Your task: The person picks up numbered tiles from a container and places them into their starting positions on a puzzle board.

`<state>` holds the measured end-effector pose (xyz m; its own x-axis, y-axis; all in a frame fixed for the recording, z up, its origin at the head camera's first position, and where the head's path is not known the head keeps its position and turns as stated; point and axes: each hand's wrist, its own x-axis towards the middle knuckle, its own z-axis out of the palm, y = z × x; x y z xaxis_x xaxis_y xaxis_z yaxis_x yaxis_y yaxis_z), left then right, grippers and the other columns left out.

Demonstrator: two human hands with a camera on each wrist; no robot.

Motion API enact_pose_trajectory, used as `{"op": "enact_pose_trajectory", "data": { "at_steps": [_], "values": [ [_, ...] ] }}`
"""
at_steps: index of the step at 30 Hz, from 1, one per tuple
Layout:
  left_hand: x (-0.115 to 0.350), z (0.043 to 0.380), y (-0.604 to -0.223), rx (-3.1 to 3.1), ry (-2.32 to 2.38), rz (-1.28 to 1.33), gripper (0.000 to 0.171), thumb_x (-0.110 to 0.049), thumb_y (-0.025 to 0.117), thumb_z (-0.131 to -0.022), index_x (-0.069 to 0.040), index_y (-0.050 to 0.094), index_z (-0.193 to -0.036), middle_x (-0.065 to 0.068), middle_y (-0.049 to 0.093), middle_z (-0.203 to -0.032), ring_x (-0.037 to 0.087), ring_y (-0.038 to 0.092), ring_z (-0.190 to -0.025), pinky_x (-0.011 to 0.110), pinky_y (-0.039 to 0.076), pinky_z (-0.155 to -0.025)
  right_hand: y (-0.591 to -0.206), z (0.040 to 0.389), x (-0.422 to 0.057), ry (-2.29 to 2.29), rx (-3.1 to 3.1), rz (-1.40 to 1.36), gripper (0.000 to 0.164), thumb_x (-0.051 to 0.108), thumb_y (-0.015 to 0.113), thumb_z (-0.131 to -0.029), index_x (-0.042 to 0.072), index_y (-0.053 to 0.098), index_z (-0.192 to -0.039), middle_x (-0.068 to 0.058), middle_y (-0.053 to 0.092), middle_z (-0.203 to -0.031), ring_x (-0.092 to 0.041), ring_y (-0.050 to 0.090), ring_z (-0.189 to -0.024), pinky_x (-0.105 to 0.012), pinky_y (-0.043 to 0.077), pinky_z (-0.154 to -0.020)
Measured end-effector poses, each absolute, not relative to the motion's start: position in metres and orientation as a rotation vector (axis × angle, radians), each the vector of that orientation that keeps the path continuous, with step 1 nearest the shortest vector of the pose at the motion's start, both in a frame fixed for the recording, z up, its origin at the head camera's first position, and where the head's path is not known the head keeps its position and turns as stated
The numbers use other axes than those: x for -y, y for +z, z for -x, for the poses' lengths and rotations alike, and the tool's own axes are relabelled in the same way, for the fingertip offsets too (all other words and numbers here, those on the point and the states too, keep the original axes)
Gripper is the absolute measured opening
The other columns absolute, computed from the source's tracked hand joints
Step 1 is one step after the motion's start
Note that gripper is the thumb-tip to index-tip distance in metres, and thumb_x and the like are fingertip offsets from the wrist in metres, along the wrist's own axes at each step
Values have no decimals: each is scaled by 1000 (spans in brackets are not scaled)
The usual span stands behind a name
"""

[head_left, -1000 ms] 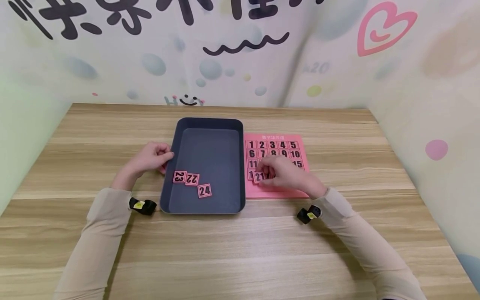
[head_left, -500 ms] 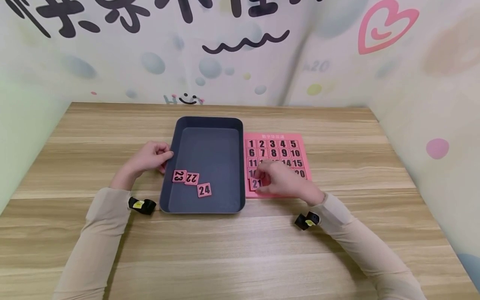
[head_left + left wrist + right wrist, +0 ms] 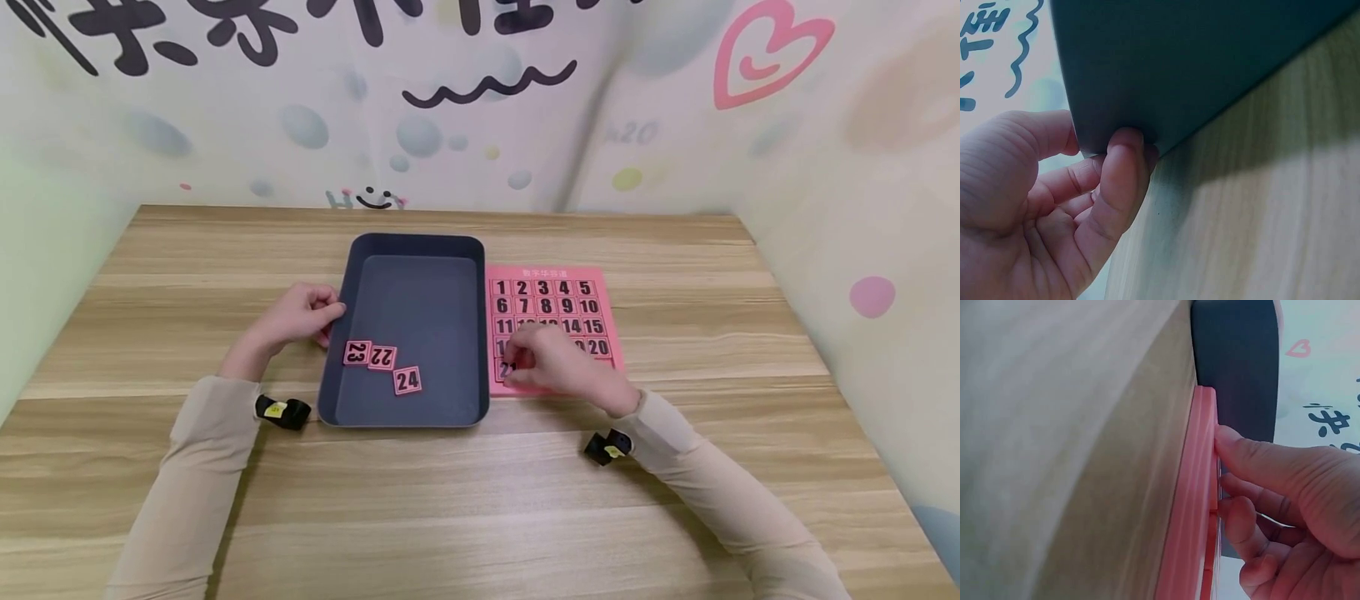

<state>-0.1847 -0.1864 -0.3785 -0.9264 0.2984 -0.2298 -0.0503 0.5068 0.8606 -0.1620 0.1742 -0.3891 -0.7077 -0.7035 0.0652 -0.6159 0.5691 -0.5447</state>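
At the left wall of a dark grey tray (image 3: 420, 308), my left hand (image 3: 303, 315) grips the rim, thumb on top and fingers curled against the outside (image 3: 1116, 181). My right hand (image 3: 555, 358) has thumb and fingers at the pink number tile 21 (image 3: 503, 370), which lies in the bottom-left slot of a pink number puzzle board (image 3: 555, 272). From the right wrist, the thumb tip (image 3: 1229, 434) shows at the board's edge. Tiles 23 (image 3: 357, 352), 22 (image 3: 382, 357) and 24 (image 3: 407, 380) lie in the tray. The hand covers part of the board's lower rows.
The board sits directly against the tray's right side on a wooden table (image 3: 450, 517). A printed wall hanging (image 3: 450, 125) stands behind the table's far edge. Small black cameras are worn on the left wrist (image 3: 282, 412) and right wrist (image 3: 607, 447).
The right hand has brought tile 21 left and toward the near side, from over the fourth row down into the bottom-left slot. The left hand stays at the tray's rim.
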Motion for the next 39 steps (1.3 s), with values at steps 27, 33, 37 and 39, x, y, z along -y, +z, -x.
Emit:
{"op": "enact_pose_trajectory", "data": {
  "at_steps": [27, 33, 37, 39],
  "values": [
    [187, 183, -379, -2425, 1363, -197, 18, -5, 47, -95, 8, 51, -83, 5, 57, -62, 15, 59, -51, 31, 54, -52, -359, 178, -116, -1287, -2547, 1032, 25, 8, 74, -80, -4, 64, -100, -17, 64, -95, -18, 62, -83, -24, 52, -75],
    [188, 184, -380, -2415, 1381, -190, 18, -5, 48, -95, 8, 51, -82, 4, 57, -63, 15, 58, -51, 31, 54, -52, -365, 171, -92, -1310, -2481, 1086, 32, 11, 75, -80, -4, 63, -105, -17, 62, -102, -20, 62, -89, -20, 50, -79],
    [188, 185, -381, -2412, 1388, -193, 18, -5, 47, -94, 7, 51, -81, 4, 58, -62, 15, 58, -50, 31, 54, -52, -374, 165, -79, -1279, -2459, 1110, 37, 12, 75, -80, -5, 61, -109, -17, 61, -105, -21, 61, -93, -18, 49, -82],
    [189, 185, -382, -2413, 1387, -195, 18, -5, 47, -94, 7, 51, -81, 4, 58, -62, 15, 58, -50, 31, 54, -52, -377, 161, -73, -1260, -2455, 1119, 39, 13, 75, -80, -5, 60, -112, -17, 60, -107, -22, 60, -96, -18, 48, -84]
  ]
}}
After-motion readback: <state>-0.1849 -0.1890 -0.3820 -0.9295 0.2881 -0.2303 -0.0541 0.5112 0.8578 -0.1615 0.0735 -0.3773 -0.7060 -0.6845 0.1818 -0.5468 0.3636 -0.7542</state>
